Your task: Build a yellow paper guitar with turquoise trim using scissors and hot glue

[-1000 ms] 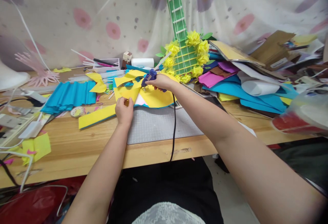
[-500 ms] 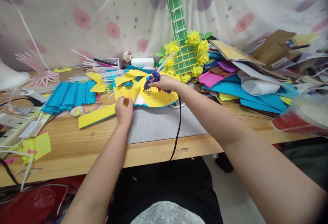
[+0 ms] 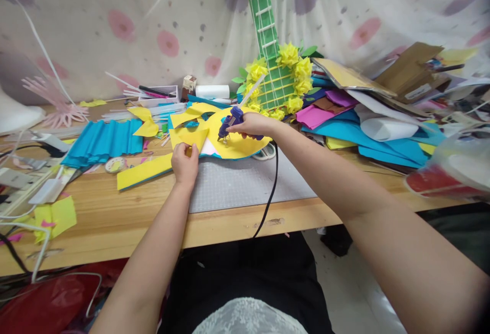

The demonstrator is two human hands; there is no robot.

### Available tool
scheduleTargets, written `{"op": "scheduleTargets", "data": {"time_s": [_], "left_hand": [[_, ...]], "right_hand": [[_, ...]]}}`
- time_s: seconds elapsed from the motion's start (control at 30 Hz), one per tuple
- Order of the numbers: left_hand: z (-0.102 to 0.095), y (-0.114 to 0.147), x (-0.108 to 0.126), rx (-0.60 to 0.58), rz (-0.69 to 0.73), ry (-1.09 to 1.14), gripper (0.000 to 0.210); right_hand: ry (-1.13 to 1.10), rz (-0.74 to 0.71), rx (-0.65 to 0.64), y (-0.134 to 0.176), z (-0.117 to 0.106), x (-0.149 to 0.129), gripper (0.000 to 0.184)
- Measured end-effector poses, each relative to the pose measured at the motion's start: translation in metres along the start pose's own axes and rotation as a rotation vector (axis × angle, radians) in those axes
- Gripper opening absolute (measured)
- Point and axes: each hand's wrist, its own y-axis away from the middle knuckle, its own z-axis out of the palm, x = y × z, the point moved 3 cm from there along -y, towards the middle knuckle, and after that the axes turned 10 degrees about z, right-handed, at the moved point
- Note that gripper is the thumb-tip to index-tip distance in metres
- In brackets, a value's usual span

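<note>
My right hand (image 3: 250, 124) is closed round a dark blue hot glue gun (image 3: 230, 121), a white glue stick (image 3: 252, 92) jutting up from its back. The nozzle points down at a rounded yellow paper piece (image 3: 248, 146) with blue edging. My left hand (image 3: 186, 163) pinches the edge of a yellow paper flap (image 3: 189, 137), folded back beside a pale pink-white patch (image 3: 209, 147). A long yellow strip (image 3: 143, 172) with a blue underside lies left of that hand. Beneath the work is a grey cutting mat (image 3: 229, 186).
A green paper guitar (image 3: 275, 81) with yellow flowers leans at the back. Blue pleated paper (image 3: 105, 143) and a tape roll (image 3: 116, 165) lie left; stacked coloured sheets (image 3: 344, 130) and a plastic cup (image 3: 447, 171) stand right. The gun's black cable (image 3: 270, 199) hangs over the table edge.
My right hand has moved slightly to the right with the glue gun, and the cable has swung along. My left hand stays in place on the yellow flap.
</note>
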Motion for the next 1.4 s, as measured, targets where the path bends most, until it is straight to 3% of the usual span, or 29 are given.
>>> {"op": "scheduleTargets", "data": {"time_s": [0.7, 1.1, 1.4], "left_hand": [[0.0, 0.0, 0.004, 0.002, 0.042, 0.033, 0.019], [0.001, 0.001, 0.004, 0.013, 0.096, 0.028, 0.019], [0.0, 0.001, 0.007, 0.023, 0.161, 0.019, 0.02]], "right_hand": [[0.088, 0.047, -0.052, 0.033, -0.012, 0.002, 0.042], [0.254, 0.04, -0.13, 0.041, -0.017, 0.002, 0.044], [0.252, 0.033, -0.167, 0.043, -0.019, 0.007, 0.045]]}}
